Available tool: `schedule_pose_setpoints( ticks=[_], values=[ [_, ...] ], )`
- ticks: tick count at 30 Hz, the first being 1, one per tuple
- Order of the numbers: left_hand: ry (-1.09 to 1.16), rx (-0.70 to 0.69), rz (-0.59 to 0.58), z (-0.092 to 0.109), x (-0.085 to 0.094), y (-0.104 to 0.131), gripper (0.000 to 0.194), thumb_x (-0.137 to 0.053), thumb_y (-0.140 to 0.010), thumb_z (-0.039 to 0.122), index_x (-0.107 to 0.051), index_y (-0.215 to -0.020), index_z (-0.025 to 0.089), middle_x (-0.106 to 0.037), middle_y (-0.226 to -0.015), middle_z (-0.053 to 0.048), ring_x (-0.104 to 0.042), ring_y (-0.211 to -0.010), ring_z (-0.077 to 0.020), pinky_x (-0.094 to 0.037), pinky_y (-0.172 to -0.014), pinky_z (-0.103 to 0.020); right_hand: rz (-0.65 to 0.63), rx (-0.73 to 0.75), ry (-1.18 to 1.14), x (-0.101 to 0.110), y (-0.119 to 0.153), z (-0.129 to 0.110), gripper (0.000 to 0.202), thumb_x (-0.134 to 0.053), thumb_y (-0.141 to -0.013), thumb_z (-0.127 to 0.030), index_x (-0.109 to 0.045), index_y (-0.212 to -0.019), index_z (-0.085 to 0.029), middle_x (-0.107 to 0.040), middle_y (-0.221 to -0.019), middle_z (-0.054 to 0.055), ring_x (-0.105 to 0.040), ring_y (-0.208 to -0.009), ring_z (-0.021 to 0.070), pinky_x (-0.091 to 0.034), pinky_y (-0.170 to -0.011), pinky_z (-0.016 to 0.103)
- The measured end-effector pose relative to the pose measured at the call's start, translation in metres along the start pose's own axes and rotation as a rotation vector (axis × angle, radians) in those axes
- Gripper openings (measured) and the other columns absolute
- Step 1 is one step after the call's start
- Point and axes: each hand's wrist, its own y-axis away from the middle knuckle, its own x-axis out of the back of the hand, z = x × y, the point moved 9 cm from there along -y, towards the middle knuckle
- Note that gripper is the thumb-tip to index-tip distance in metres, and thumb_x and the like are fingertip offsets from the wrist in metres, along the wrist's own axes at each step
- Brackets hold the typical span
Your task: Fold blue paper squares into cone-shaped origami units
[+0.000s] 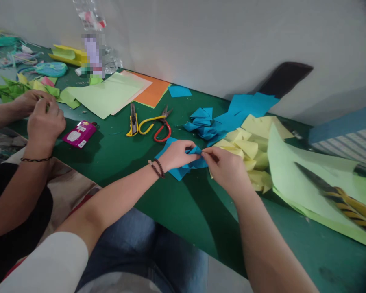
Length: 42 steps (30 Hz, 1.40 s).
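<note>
Between my two hands is a small folded piece of blue paper (194,150). My left hand (179,155) pinches it from the left, thumb and fingers closed. From the right, the thumb and index finger of my right hand (224,165) grip its edge. Flat blue sheets (178,173) lie on the green table beneath my left hand. Just beyond sits a heap of folded blue pieces (201,120), and folded yellow paper pieces (247,148) are piled beside my right hand.
Scissors (163,124) and a yellow-handled cutter (133,120) lie beyond my left hand. A purple box (80,133) is near a co-worker's hands (45,116) at left. Green sheets (311,179) bearing a black-and-yellow tool (338,195) spread at right. A grey wall (201,40) bounds the table's back.
</note>
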Motion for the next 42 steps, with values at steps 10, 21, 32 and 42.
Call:
schedule_pose_setpoints(
  ticks=[10,21,32,42],
  values=[
    [0.045,0.031,-0.031,-0.003,-0.002,0.000,0.029,-0.066,-0.073,0.024,-0.044,-0.057,0.018,-0.039,-0.058,0.007,-0.036,-0.059,-0.0098,-0.025,-0.057,-0.026,0.006,0.010,-0.076,0.001,0.000,0.003,0.024,-0.056,-0.084,-0.038,-0.073,-0.093,-0.023,-0.075,-0.085,0.006,-0.068,-0.073,0.0224,-0.051,-0.068,0.035],
    [0.272,0.061,0.006,-0.004,0.001,-0.002,0.022,-0.072,-0.068,0.014,-0.064,-0.088,0.015,-0.065,-0.090,-0.001,-0.057,-0.082,-0.0121,-0.045,-0.077,-0.026,0.118,-0.065,-0.062,0.008,0.001,0.000,0.015,-0.054,-0.082,-0.032,-0.064,-0.085,-0.022,-0.070,-0.074,0.006,-0.064,-0.067,0.0221,-0.048,-0.065,0.035],
    [0.114,-0.002,0.049,-0.007,0.007,-0.003,0.009,-0.062,-0.082,0.020,-0.068,-0.078,0.014,-0.067,-0.080,-0.002,-0.059,-0.078,-0.0137,-0.042,-0.072,-0.025,0.009,-0.226,-0.142,-0.003,0.002,0.013,0.018,-0.061,-0.072,-0.032,-0.065,-0.086,-0.021,-0.068,-0.070,0.004,-0.065,-0.066,0.0215,-0.052,-0.065,0.036],
    [-0.093,-0.018,-0.084,0.002,-0.001,0.003,0.015,-0.063,-0.083,0.024,-0.073,-0.076,0.015,-0.055,-0.060,0.005,-0.046,-0.060,-0.0089,-0.029,-0.056,-0.023,0.025,-0.209,-0.300,0.001,0.001,0.016,0.022,-0.065,-0.075,-0.036,-0.072,-0.088,-0.020,-0.073,-0.079,0.005,-0.067,-0.070,0.0206,-0.055,-0.067,0.035]
  ],
)
